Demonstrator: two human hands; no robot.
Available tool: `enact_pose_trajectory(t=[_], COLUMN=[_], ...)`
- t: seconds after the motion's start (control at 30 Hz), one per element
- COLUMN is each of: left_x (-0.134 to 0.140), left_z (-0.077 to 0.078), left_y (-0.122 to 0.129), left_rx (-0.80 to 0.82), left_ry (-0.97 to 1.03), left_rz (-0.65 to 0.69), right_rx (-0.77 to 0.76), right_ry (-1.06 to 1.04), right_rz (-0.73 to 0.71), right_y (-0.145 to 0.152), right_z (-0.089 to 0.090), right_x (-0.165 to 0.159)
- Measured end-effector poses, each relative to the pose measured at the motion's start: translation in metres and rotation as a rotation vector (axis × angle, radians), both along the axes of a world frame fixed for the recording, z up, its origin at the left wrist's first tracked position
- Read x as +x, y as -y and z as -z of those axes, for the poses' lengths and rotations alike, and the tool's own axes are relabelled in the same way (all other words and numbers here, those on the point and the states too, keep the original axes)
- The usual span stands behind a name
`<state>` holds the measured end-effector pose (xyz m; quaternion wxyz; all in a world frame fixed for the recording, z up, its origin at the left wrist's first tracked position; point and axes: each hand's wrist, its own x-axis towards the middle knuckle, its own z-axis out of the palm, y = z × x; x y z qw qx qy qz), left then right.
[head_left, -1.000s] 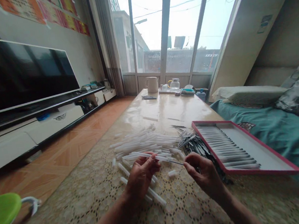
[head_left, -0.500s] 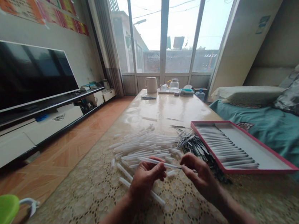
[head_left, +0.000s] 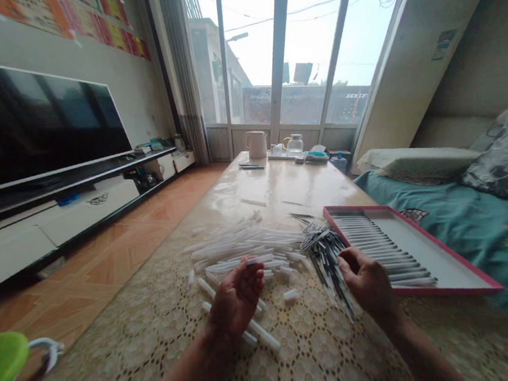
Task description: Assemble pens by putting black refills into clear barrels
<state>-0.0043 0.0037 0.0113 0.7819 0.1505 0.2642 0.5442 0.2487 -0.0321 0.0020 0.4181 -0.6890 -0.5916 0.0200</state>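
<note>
Indoors, tubes (head_left: 246,243) strew a patterned table (head_left: 302,338) facing windows (head_left: 310,37).

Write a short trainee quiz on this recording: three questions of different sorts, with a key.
1. True or false: the right hand is nearer the box than the left hand is.
2. Which lies between the heap of white tubes and the box? a) the kettle b) the dark rods c) the green stool
3. What colour is the box's rim?

Key: 1. True. 2. b. 3. Pink.
</note>
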Motion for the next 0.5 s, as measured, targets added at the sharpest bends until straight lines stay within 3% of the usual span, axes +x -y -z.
enact_pose_trajectory(t=[0.17, 0.27, 0.33, 0.5], left_x=[0.002, 0.003, 0.003, 0.004], left_z=[0.0, 0.001, 0.0, 0.0], left_y=[0.002, 0.004, 0.005, 0.006], left_rx=[0.021, 0.03, 0.03, 0.015], left_ry=[-0.069, -0.123, -0.147, -0.183], left_rz=[0.003, -0.014, -0.033, -0.035], right_rx=[-0.053, -0.097, -0.12, -0.145], right_ry=[0.124, 0.204, 0.274, 0.511], right_rz=[-0.349, -0.438, -0.366, 0.006], right_y=[0.004, 0.006, 0.006, 0.002], right_z=[0.001, 0.002, 0.005, 0.015], right_x=[-0.027, -0.045, -0.045, -0.01])
